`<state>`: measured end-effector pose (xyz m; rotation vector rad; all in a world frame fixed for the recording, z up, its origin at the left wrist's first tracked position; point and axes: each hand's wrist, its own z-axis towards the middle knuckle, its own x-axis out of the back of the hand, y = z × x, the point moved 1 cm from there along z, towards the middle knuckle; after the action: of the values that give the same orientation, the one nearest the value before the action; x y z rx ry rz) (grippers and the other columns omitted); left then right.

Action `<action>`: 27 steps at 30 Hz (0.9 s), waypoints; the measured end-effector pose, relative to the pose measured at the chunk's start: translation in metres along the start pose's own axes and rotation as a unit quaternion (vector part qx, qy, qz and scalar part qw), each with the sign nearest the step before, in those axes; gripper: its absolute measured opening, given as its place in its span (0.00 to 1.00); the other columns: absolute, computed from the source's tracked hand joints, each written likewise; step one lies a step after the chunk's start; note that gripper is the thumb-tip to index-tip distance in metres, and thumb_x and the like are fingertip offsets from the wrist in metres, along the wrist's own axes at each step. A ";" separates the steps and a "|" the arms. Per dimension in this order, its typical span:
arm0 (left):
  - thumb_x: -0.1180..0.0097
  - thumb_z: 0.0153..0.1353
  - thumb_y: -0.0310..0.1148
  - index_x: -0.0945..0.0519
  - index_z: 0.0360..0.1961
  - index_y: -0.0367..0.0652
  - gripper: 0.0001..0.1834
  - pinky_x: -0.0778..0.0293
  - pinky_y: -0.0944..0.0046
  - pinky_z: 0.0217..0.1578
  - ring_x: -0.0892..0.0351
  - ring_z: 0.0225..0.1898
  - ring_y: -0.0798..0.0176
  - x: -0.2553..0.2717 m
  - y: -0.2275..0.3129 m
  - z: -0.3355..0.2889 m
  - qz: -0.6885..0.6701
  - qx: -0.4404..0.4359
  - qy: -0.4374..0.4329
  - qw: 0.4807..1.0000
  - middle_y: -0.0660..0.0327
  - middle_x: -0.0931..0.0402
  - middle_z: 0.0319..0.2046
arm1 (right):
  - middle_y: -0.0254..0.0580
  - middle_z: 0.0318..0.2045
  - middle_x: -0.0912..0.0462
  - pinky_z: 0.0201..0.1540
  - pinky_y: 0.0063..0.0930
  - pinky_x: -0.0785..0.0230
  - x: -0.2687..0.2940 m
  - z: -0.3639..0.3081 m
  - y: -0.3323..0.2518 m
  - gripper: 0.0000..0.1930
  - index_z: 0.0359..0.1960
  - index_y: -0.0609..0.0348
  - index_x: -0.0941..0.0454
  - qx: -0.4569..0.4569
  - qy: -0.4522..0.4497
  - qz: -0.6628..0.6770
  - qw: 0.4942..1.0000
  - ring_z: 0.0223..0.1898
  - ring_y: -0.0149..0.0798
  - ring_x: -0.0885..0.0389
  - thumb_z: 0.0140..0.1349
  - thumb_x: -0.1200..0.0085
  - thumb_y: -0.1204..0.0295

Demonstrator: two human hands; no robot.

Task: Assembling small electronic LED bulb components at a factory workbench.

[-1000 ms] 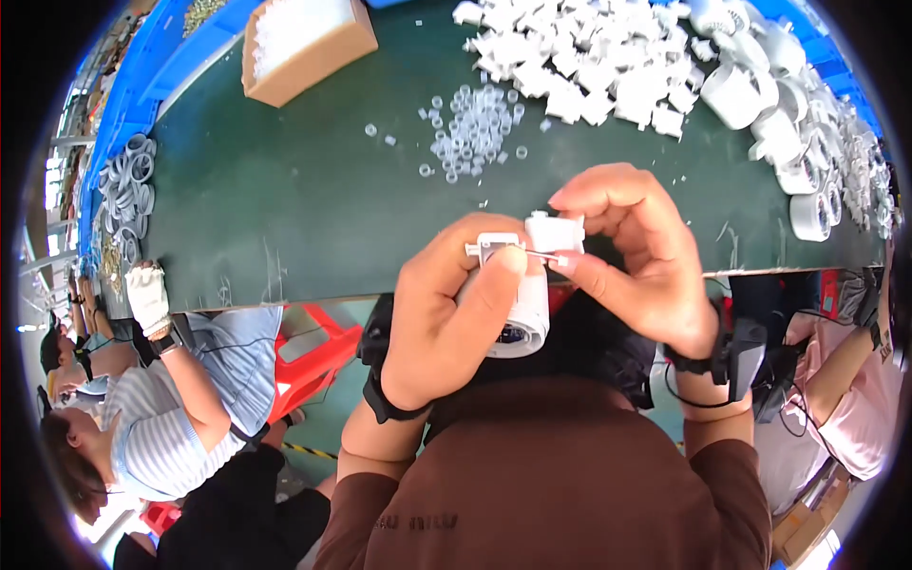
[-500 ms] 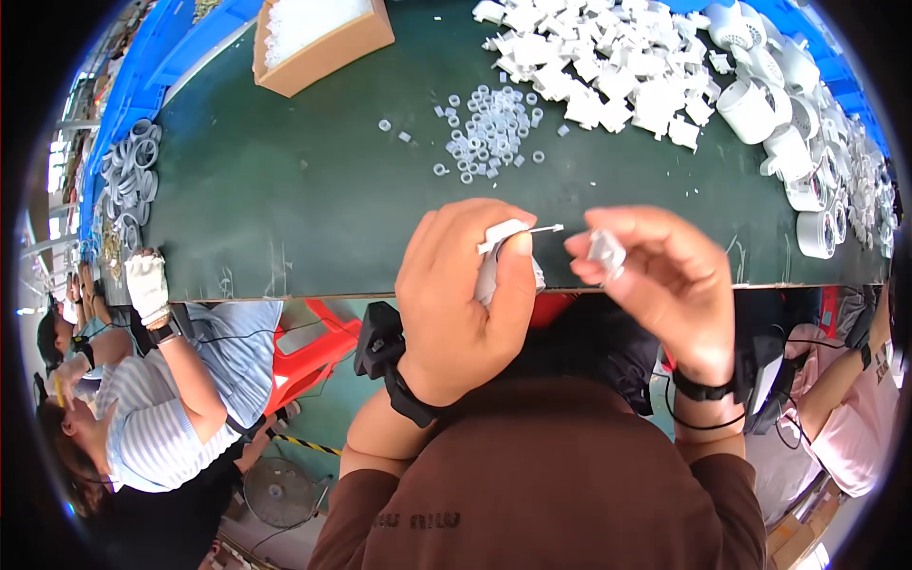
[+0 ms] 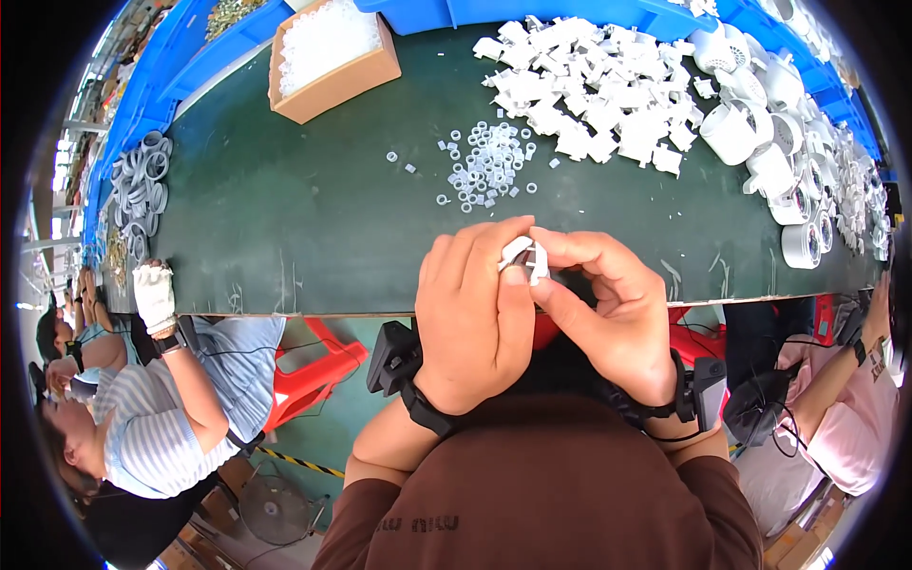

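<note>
Close to the table's near edge my two hands meet. My left hand (image 3: 480, 309) is closed round a white plastic part (image 3: 515, 251), whose upper end shows between thumb and forefinger. My right hand (image 3: 613, 309) pinches a small white plastic piece (image 3: 539, 263) between thumb and fingertips, pressed against the end of the left hand's part. How far the two parts fit together I cannot make out. Beyond the hands lies a loose cluster of small translucent rings (image 3: 492, 161).
White plastic fittings (image 3: 598, 85) are heaped at the far right, beside white round housings (image 3: 736, 133). A cardboard box (image 3: 347, 81) of clear pieces stands far left. Grey rings (image 3: 142, 185) lie at the left edge. A co-worker's gloved hand (image 3: 154, 294) rests on the table (image 3: 285, 218).
My right hand has moved left, bringing its small white piece against the part in my left hand. The thin pin that stuck out there is now hidden. The view has tilted slightly.
</note>
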<state>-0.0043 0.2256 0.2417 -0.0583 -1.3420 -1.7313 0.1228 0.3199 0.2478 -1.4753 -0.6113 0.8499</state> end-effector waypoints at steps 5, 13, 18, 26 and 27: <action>0.54 0.66 0.36 0.21 0.52 0.37 0.19 0.31 0.53 0.42 0.24 0.39 0.48 0.000 -0.006 -0.003 0.003 -0.031 0.008 0.999 0.52 0.20 0.44 | 0.40 0.50 0.18 0.62 0.31 0.29 -0.007 -0.006 0.003 0.20 0.58 0.66 0.23 0.010 0.056 -0.017 0.998 0.55 0.33 0.20 0.64 0.41 0.88; 0.54 0.68 0.41 0.21 0.48 0.40 0.18 0.32 0.54 0.40 0.24 0.36 0.50 -0.005 -0.006 -0.003 0.016 -0.046 0.034 0.998 0.55 0.19 0.42 | 0.39 0.41 0.17 0.48 0.26 0.27 -0.018 -0.008 0.017 0.20 0.53 0.64 0.20 0.085 0.123 -0.100 0.984 0.43 0.32 0.20 0.58 0.34 0.85; 0.53 0.68 0.45 0.20 0.47 0.41 0.19 0.33 0.55 0.38 0.24 0.36 0.52 -0.005 -0.005 -0.002 0.015 -0.058 0.035 0.998 0.56 0.19 0.42 | 0.41 0.42 0.18 0.50 0.29 0.29 -0.027 -0.010 0.021 0.21 0.52 0.64 0.20 0.101 0.167 -0.096 0.976 0.43 0.38 0.22 0.54 0.34 0.86; 0.37 0.57 0.28 0.24 0.49 0.40 0.18 0.28 0.56 0.41 0.22 0.37 0.53 0.000 -0.018 -0.014 -0.065 -0.038 0.064 0.995 0.56 0.18 0.42 | 0.40 0.43 0.19 0.46 0.25 0.26 -0.015 -0.003 0.003 0.10 0.51 0.64 0.19 -0.027 0.084 0.079 0.993 0.41 0.28 0.22 0.72 0.48 0.83; 0.40 0.61 0.27 0.26 0.50 0.38 0.17 0.27 0.57 0.42 0.22 0.39 0.54 0.004 -0.017 -0.012 -0.051 -0.054 0.032 0.997 0.53 0.18 0.43 | 0.40 0.43 0.20 0.45 0.24 0.26 -0.009 -0.001 0.007 0.09 0.50 0.64 0.19 0.025 0.067 0.036 0.997 0.41 0.28 0.22 0.71 0.47 0.84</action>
<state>-0.0125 0.2137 0.2268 0.0050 -1.2219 -1.8756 0.1175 0.3109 0.2420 -1.5021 -0.4362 0.8090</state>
